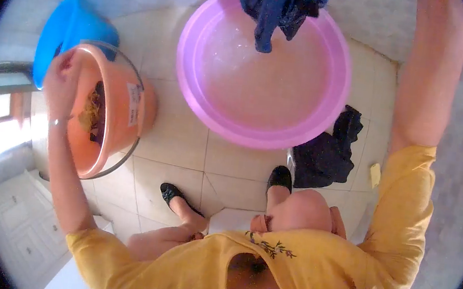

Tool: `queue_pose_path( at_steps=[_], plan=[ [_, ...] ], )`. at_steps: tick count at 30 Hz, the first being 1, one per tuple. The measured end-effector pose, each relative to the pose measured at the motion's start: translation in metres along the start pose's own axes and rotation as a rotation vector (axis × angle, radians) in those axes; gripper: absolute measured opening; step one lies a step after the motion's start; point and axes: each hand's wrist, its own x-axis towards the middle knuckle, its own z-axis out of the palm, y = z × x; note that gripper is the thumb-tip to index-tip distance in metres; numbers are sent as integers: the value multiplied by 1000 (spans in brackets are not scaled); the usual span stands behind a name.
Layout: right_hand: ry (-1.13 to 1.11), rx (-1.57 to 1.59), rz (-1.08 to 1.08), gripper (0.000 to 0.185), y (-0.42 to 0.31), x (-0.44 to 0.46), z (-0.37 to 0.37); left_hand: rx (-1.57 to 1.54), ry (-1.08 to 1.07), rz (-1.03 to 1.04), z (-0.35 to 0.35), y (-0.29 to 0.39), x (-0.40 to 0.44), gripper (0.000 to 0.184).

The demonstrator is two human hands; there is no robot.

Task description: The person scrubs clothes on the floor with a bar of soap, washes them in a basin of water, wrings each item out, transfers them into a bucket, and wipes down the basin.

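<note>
My left hand is at the outer rim of an orange bucket, fingers curled against it. Inside the bucket lie a yellowish cloth and dark cloth. My right arm reaches up past the top of the view, so my right hand is hidden. A wet, dark blue garment hangs in from the top edge over a purple basin. What holds its upper end is out of sight. Cloudy water with a little foam stands in the basin.
A blue tub stands behind the bucket. Black cloth lies on the tiled floor beside the basin, and a small yellow bar lies farther right. My feet in black shoes are before the basin. A white cabinet stands lower left.
</note>
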Motion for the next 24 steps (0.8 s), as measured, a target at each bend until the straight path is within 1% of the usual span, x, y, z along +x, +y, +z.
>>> queue_pose_path(
  at_steps=[1,3,4,5,6,7,8,9,10,11,12,13,14,15,16,17,18,19,20,21,22,23,24],
  plan=[
    [46,-3,73,19,-3,-10,1,-75,-45,-10,9,22,4,31],
    [135,-10,223,19,-4,-35,2,-121,-246,-95,26,81,1,31],
    [222,-43,361,18,13,-54,0,-258,-174,183,64,64,5,32],
    [312,-75,500,17,37,-82,-3,-191,-245,257,93,66,10,34],
    [198,-359,560,16,54,-119,-10,-187,-370,207,110,88,6,36],
    [171,-386,679,23,64,-153,-1,-259,-478,214,137,94,3,36],
    [163,-372,851,22,71,-182,4,-255,-542,286,165,100,3,36],
    [99,-472,916,23,95,-220,-2,-249,-606,357,190,107,-1,37],
    [103,-494,993,27,110,-249,-1,-182,-624,298,211,119,-11,38],
    [-59,-618,1151,26,111,-259,-1,-114,-649,236,231,131,-20,40],
    [-102,-710,1062,28,135,-297,-5,11,-608,349,244,141,-28,43],
    [-339,-859,1159,35,136,-309,-4,134,-559,460,258,148,-35,47],
    [-435,-992,1236,46,132,-318,4,135,-561,467,288,146,-48,47],
    [-532,-1013,1337,51,125,-320,20,143,-500,484,328,139,-64,49],
    [-633,-1026,1440,55,127,-321,29,153,-442,498,353,139,-69,52],
    [-874,-1118,1244,52,178,-414,24,151,-444,506,343,147,-70,52],
    [-1076,-1219,1006,49,228,-503,19,206,-700,385,323,158,-66,55],
    [-1054,-1091,1206,46,218,-489,20,267,-951,257,312,165,-64,58],
    [-999,-1004,1362,43,206,-466,19,274,-956,268,336,146,-71,58],
    [-961,-962,1454,40,203,-455,20,198,-810,314,377,110,-85,62],
    [-923,-957,1496,38,207,-448,21,119,-659,354,400,90,-90,65],
    [-881,-984,1510,35,210,-447,26,128,-671,359,389,96,-85,65],
    [-840,-1056,1498,33,217,-451,36,-68,-778,55,362,110,-73,68]
  ],
)
